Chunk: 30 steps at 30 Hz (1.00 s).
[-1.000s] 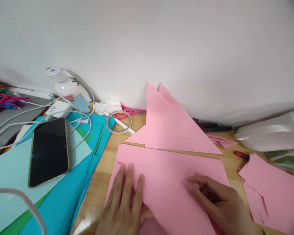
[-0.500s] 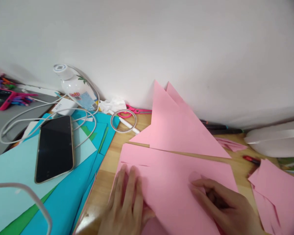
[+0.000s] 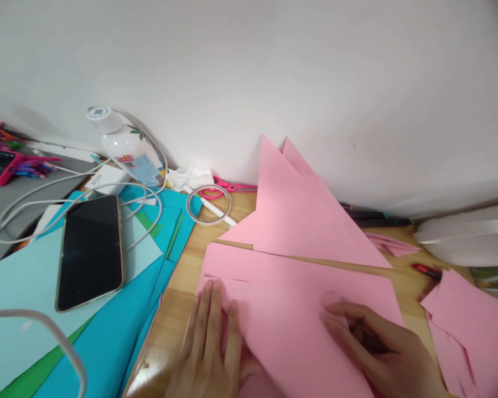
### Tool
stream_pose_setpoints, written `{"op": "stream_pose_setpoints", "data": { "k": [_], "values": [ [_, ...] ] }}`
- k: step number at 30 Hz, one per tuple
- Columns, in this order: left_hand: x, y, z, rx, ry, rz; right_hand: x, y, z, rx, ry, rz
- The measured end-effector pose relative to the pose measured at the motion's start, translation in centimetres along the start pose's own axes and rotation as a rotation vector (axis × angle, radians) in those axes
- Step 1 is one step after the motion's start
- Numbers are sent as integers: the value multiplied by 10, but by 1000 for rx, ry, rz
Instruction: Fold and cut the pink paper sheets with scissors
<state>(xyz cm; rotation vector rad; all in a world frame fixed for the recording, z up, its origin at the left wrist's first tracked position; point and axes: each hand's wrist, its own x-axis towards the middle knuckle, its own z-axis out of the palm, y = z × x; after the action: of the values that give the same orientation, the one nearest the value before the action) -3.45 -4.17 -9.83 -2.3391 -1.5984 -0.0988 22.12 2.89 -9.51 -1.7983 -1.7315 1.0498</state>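
Observation:
A sheet of pink paper [image 3: 290,315] lies on the wooden table in front of me, with a straight crease or edge near its upper left. My left hand [image 3: 209,342] presses on its left side, fingers stretched out and lying flat. On the right part of the sheet, my right hand [image 3: 377,348] is closed in a pinch, thumb against forefinger. A bit of pink paper shows at those fingertips; the palm side is hidden. Just beyond, a folded pink paper triangle [image 3: 302,215] leans against the wall.
At left, a dark phone [image 3: 92,251], white cable and charger [image 3: 108,179] lie on blue and green sheets [image 3: 103,354]. Behind stand a white bottle [image 3: 133,152], a tape roll [image 3: 208,220] and pink scissors [image 3: 243,188]. More pink paper [image 3: 477,331] and a red pen [image 3: 425,270] are right.
The fingers of my left hand have shifted slightly, the middle ones drawing together toward the left. My right hand stays almost where it was.

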Motion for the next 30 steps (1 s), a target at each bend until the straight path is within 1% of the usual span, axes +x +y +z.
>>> {"op": "stream_pose_setpoints", "data": {
  "k": [3, 5, 7, 10, 15, 17, 21, 26, 28, 30],
  "values": [
    [-2, 1, 0, -4, -12, -25, -2, 0, 1, -7, 1, -3],
    [-2, 0, 0, 10, -7, -8, -2, 1, 1, -22, -35, -41],
    [-2, -2, 0, 20, 0, 3, -2, 2, 1, -32, -32, -63],
    [0, -3, 0, 8, 7, 11, -2, -3, 2, -21, 26, -28],
    [3, 0, -3, -29, -30, -44, -3, -11, 4, 29, 48, 42],
    [2, 2, -2, -28, -24, -41, -3, -10, 4, 29, 58, 44],
    [0, 3, 0, -10, -24, -56, -2, -4, 2, 15, 21, 5],
    [4, -4, -2, -28, 3, 17, -1, -2, 1, -16, 3, -33],
    [9, -8, -5, -78, -21, 72, -1, -3, 1, -32, -2, -50],
    [14, -11, -6, -107, -77, 139, -1, -3, 1, -30, 2, -52]
  ]
}}
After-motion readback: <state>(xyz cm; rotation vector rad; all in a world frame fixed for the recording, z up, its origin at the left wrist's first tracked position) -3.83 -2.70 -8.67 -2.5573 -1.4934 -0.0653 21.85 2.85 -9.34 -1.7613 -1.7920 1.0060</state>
